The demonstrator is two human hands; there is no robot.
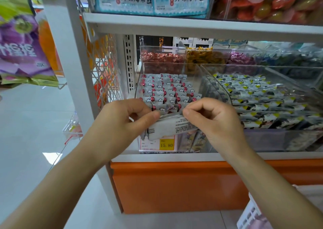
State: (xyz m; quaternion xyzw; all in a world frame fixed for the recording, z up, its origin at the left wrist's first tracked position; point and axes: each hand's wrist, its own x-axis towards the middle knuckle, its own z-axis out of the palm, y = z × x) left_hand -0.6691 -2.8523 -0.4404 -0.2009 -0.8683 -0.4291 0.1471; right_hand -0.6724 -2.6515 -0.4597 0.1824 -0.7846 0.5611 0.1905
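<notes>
- Both our hands, left hand [122,117] and right hand [211,118], pinch one white snack packet [172,126].
- Behind it, we see a clear bin [199,77] on the white shelf [174,156].

We read "鲜味海带丝" on two pale blue packets [125,0] on the upper shelf [174,22], and "15.80" on the yellow price tag [167,144] fronting the clear bin [138,83].
</notes>
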